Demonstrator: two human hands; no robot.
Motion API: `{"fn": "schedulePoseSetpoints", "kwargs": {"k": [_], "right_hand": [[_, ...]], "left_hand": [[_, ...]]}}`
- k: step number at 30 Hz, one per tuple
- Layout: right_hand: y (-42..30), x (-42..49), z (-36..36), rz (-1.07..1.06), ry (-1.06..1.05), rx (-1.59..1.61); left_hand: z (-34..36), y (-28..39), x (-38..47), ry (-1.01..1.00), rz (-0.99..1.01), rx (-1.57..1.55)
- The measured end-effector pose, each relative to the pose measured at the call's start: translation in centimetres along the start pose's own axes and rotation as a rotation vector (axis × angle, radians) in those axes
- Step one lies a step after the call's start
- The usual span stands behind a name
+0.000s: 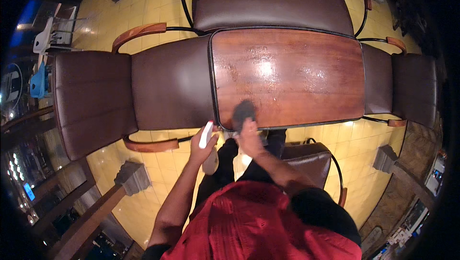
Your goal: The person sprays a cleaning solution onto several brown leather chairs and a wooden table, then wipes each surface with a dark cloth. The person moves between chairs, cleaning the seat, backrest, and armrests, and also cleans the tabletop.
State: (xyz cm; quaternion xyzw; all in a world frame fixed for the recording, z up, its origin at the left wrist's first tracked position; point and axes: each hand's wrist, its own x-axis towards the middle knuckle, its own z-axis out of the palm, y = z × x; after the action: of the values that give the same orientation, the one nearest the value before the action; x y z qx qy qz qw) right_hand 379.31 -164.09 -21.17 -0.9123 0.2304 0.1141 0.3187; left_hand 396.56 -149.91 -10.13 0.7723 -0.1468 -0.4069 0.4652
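My left hand grips a spray bottle by its neck, off the near-left corner of the table. The bottle's trigger head is white with a red tip, and its pale body hangs below my fingers. A dark cloth lies under the fingers of my right hand, against the near-left part of the wooden table. Both cloth and hand are blurred. Wet, shiny patches cover much of the reddish-brown tabletop, which has a dark rim.
Brown padded armchairs stand at the table's left, far side and right. Another chair is close by my right leg. Wooden posts on stone bases rise from the yellow tiled floor.
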Motion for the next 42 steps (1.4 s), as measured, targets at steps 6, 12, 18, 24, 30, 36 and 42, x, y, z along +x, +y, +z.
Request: {"fn": "schedulePoseSetpoints", "kwargs": {"k": [6,12,18,24,30,36,42], "right_hand": [[-2.7,4.8,2.9,-0.264,0.02,-0.092],[11.7,0.9,-4.1,-0.02,0.349,-0.035],[29.5,0.6,-14.8,0.682,0.647,-0.33],[15.0,5.2,-9.7,0.203,0.366,-0.369],[18.7,1.3,-9.9,-0.169,0.161,0.108],[42.9,-7.1,-21.0,0.638,0.631,-0.283],[52.2,-1.3,-26.1,1.141,0.71,-0.263]], "left_hand": [[-1.0,-0.6,-1.1,-0.009,-0.069,0.051],[1.2,-1.8,-0.2,-0.082,-0.175,-0.024],[4.5,-6.3,3.2,0.179,-0.118,-0.089],[7.0,-9.1,7.5,0.442,-0.287,-0.352],[7.5,-8.1,9.8,0.38,-0.55,-0.676],[7.6,-8.6,10.3,0.435,-0.416,-0.997],[7.1,-10.5,9.5,0.432,-0.419,-0.99]]}}
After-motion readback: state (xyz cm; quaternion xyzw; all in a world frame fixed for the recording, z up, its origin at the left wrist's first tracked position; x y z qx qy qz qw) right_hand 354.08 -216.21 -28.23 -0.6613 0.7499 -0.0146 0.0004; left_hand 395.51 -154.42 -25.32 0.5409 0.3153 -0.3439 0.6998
